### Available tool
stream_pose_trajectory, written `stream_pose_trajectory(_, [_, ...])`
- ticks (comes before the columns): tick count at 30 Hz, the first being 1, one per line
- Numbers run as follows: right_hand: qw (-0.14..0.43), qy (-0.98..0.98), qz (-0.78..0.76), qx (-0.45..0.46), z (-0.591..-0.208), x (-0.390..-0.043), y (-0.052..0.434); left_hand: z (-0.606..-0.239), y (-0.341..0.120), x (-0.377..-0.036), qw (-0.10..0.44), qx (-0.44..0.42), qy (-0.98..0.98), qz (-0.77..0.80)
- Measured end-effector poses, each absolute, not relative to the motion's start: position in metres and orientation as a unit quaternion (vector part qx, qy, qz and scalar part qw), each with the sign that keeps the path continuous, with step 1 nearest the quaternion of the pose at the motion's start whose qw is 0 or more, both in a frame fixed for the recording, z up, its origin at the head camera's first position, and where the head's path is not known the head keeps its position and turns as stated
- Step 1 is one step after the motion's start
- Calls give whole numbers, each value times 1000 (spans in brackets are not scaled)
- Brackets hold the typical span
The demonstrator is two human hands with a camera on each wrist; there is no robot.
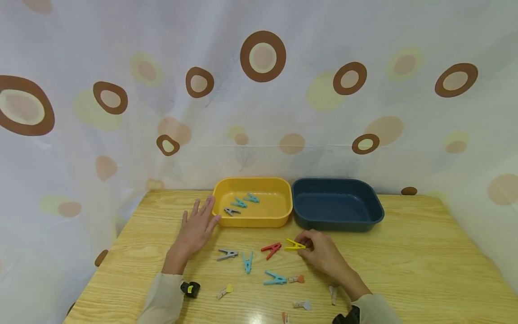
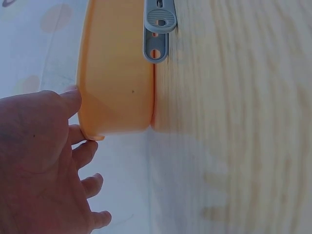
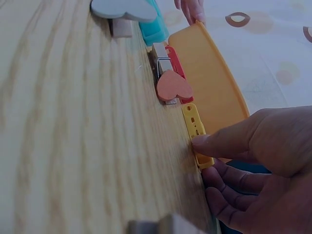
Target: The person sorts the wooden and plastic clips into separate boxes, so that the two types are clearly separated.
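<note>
Desk: Table (image 1: 404, 252) first, then. What sits on it?

Photographer: Two tubs at the back, side by side: the yellow tray (image 1: 283, 211), with three pegs inside, and the dark blue tray (image 1: 376, 211), which shows nothing in it. The left hand (image 1: 196, 229) lies flat, fingers straight and spread, thumb touching the yellow tray's near corner. The right hand (image 1: 321, 252) pinches the yellow peg (image 1: 294, 245), which lies on the table in front of the blue tray.

Desk: Risk?

Photographer: The pinch looks to be on the peg's tail end, so it could squirt out sideways or spring open as it lifts. The red peg (image 1: 271, 249) lies just beside it, tips nearly touching; a dragged lift would likely knock it askew.

Desk: Smaller bits?

Photographer: A grey peg (image 1: 227, 254), two blue pegs (image 1: 247, 262) and little wooden heart pegs (image 1: 296, 279) are scattered near the wrists. A sweeping sleeve could push those off the front edge.
</note>
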State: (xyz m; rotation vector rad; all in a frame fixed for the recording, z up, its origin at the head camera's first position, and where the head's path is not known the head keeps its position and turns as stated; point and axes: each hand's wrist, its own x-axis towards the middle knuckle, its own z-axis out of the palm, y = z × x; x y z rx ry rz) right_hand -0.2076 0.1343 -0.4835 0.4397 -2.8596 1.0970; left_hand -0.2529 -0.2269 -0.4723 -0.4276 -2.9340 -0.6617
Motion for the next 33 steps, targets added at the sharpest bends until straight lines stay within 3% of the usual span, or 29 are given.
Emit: stream_pose_trajectory(33, [22, -912, 381, 151, -466, -202, 138, -470, -226, -253, 44, -141, -964, -222])
